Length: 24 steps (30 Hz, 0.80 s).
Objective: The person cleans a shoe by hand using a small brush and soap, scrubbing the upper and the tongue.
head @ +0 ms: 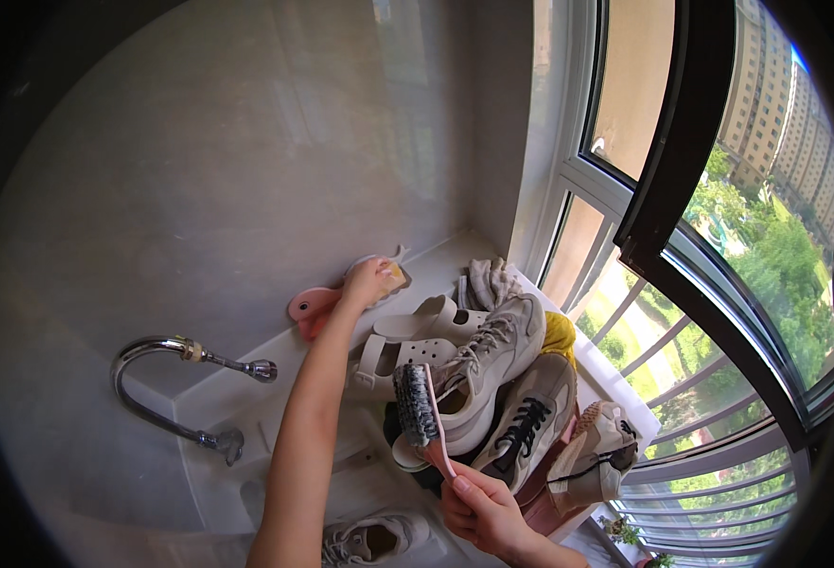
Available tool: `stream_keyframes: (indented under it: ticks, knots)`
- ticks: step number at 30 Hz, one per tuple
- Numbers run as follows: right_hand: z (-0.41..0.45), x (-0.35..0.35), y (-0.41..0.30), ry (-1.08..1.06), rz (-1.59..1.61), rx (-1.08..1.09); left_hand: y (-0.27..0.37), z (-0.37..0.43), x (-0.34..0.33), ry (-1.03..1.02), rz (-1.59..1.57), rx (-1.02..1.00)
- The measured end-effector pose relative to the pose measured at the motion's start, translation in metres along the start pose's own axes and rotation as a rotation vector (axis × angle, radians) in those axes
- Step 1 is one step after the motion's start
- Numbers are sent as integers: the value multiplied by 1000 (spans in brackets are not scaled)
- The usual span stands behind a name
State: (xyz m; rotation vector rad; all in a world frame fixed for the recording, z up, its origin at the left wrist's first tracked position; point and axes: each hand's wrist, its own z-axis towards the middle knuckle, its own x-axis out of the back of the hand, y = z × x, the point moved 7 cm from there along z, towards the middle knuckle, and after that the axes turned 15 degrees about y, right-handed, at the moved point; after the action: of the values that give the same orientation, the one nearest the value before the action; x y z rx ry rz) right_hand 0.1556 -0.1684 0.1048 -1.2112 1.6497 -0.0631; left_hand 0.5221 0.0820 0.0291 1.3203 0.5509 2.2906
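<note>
My left hand (368, 282) reaches over a small dish (405, 281) on the back ledge, its fingers against a yellow block (394, 274) that looks like soap. Whether the fingers grip the block cannot be made out. My right hand (484, 505) is closed around the pink handle of a scrub brush (417, 405). The dark bristles face left and carry whitish foam. Just behind the brush lies a pale grey sneaker (512, 348) with light laces. Beside that one is another sneaker (530, 419) with black laces.
Cream clogs (417, 353) and a crumpled cloth (491, 282) are behind the sneakers. More shoes include a beige one (594, 454) at right and a sneaker (378, 537) in the sink. A chrome faucet (154, 348) arches at left; a pink object (314, 309) stands by the wall. Window frame (672, 142) at right.
</note>
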Motion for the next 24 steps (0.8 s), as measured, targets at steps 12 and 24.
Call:
stream_keyframes:
  ticks: [12, 24]
  knots:
    - [-58, 41, 22, 170, -240, 104, 109, -180, 181, -36, -281, -52]
    - [-145, 9, 31, 193, -1727, 1085, 105, -455, 259, 94, -263, 61]
